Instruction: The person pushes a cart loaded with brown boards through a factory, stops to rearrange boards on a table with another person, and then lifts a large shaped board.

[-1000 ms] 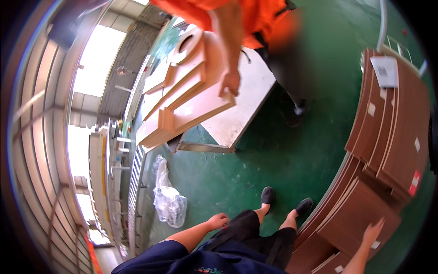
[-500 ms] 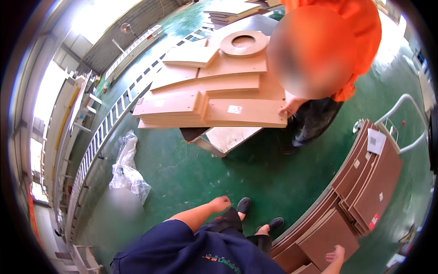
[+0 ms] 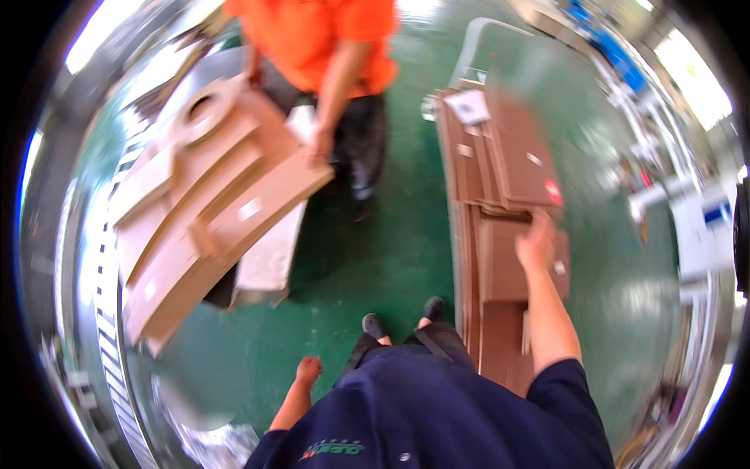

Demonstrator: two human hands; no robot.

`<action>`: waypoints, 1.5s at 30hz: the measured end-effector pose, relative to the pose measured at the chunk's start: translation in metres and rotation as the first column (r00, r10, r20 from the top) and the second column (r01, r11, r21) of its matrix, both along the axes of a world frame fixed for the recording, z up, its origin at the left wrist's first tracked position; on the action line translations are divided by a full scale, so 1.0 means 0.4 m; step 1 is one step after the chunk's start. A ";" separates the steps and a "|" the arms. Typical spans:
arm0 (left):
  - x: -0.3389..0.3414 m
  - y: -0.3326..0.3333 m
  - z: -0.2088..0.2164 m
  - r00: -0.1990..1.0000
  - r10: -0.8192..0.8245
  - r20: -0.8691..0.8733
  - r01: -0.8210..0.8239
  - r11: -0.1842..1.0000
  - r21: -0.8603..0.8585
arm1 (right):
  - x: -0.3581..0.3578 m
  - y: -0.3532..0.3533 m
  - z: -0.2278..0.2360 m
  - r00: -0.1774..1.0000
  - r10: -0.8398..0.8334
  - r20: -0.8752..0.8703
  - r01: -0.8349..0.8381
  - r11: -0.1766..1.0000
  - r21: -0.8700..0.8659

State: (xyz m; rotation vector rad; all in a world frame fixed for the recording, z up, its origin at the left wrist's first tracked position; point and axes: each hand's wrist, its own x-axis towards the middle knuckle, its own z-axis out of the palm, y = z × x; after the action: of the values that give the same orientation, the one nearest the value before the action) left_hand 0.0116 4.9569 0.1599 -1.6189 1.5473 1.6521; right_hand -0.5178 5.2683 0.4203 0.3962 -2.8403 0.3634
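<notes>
My right hand [image 3: 536, 241] reaches over the stack of brown panels [image 3: 504, 266] on a low cart. Its fingers look stretched out and are somewhat blurred; whether they touch a panel I cannot tell. Flat boards of different sizes lie in the stack, some with small labels, and a white paper sheet [image 3: 468, 107] lies at its far end. My left hand [image 3: 309, 369] hangs low at my left side with curled fingers and nothing visible in it. It is above the green floor, apart from any object.
At the left, light-brown boards [image 3: 234, 223] and a ring-shaped piece [image 3: 205, 114] lie piled on a table. A person in an orange shirt [image 3: 320, 39] stands beside them, one hand at a board's end. Clear plastic sheeting [image 3: 211, 442] lies on the floor. The cart has a white handle [image 3: 469, 51].
My view has turned right, so the table and the orange-shirted person now appear further left. The cart has come to the middle right, and my right arm now stretches forward over its panels.
</notes>
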 end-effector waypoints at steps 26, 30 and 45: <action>-0.711 0.206 0.120 0.531 -0.846 -0.049 0.831 0.531 -0.164 | 0.877 0.701 -0.539 0.231 -0.156 0.960 0.973 0.044 -0.227; -0.952 0.349 0.137 0.573 -0.790 -0.218 0.788 0.604 -0.119 | 0.833 0.742 -0.488 0.281 -0.224 0.933 0.905 -0.262 -0.335; -1.441 0.602 0.036 0.175 -0.969 -0.174 0.984 0.178 0.001 | 0.913 0.447 -0.377 0.076 -0.232 0.970 0.867 -0.464 -0.179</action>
State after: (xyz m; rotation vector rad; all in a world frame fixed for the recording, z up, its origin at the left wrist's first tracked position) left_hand -0.5646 5.1976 0.1742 -0.0946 1.8402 0.9693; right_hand -0.1527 5.4472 0.2697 -2.1274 -1.5445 1.9023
